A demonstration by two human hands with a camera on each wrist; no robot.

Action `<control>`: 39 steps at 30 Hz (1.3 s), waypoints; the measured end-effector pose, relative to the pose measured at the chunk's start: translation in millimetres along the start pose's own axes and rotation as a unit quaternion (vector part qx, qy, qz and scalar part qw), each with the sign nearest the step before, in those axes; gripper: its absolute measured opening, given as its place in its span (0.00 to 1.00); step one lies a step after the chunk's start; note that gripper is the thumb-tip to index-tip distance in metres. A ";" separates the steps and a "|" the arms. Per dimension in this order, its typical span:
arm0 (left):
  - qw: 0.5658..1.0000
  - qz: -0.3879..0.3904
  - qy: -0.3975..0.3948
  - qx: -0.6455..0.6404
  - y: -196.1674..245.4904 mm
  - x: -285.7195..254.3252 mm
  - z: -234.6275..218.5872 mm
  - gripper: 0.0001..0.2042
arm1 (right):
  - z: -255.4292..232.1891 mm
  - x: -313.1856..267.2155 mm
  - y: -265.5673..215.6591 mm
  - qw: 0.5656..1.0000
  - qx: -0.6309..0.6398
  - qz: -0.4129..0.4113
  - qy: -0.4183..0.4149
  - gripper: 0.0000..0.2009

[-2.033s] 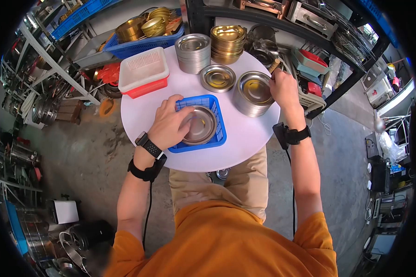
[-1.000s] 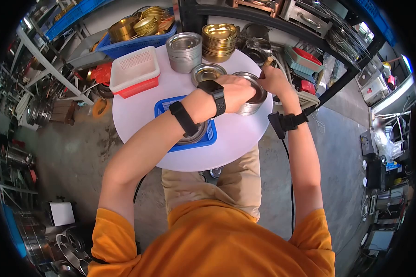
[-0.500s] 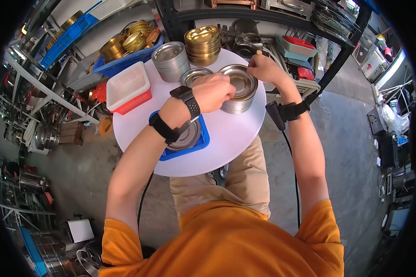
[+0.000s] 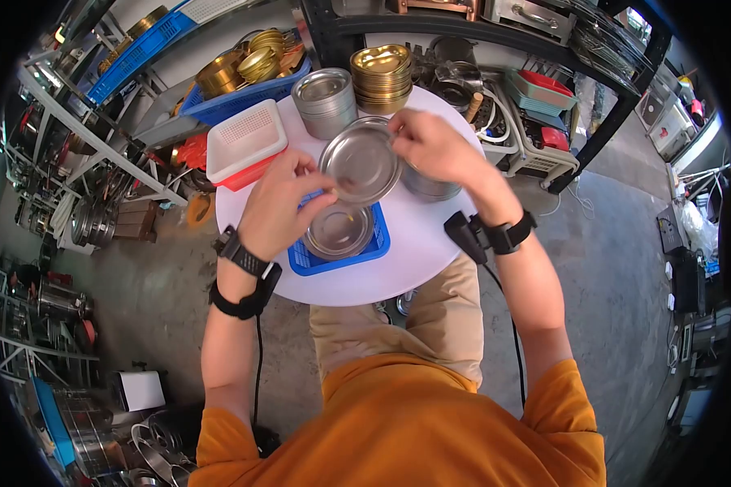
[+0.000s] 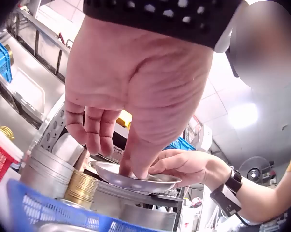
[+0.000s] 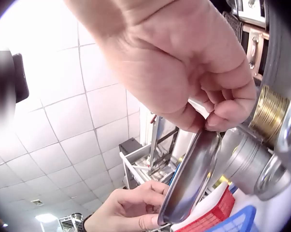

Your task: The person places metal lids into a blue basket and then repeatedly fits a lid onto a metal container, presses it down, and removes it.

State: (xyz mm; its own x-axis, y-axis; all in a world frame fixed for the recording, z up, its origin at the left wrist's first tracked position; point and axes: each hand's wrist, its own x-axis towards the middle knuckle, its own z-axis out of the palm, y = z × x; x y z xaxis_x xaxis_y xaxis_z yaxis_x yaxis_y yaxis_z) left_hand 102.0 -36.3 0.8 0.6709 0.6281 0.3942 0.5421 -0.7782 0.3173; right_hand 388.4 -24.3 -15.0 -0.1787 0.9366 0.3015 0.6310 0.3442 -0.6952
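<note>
Left hand (image 4: 280, 207) and right hand (image 4: 437, 148) both pinch the steel plate (image 4: 362, 162)'s rim, fingertips basically closed on it, above the round white table (image 4: 418, 235). Blue basket (image 4: 380, 247) just below, cluttered shelves (image 4: 97, 134) around the scuffed floor (image 4: 179, 325).

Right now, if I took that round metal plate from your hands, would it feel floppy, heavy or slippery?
The plate looks stiff: it keeps its shape between the left hand and the right hand. It is probably light for its size, as fingertips alone pinch its rim. Its smooth, shiny metal might slip in a loose grip.
</note>
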 end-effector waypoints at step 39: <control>0.999 -0.048 -0.016 -0.002 19.6 -78.0 55.0 0.17 | -26.0 -26.5 90.2 0.949 -0.257 0.120 0.135 0.09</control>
State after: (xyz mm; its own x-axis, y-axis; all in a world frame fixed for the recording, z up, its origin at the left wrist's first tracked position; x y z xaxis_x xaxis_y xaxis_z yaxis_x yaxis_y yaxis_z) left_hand 88.1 -100.6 -71.2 0.6312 0.7001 0.3340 0.6031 -0.7137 0.3562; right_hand 469.7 -19.8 -68.7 0.1722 0.9091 0.3792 0.9266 -0.0188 -0.3756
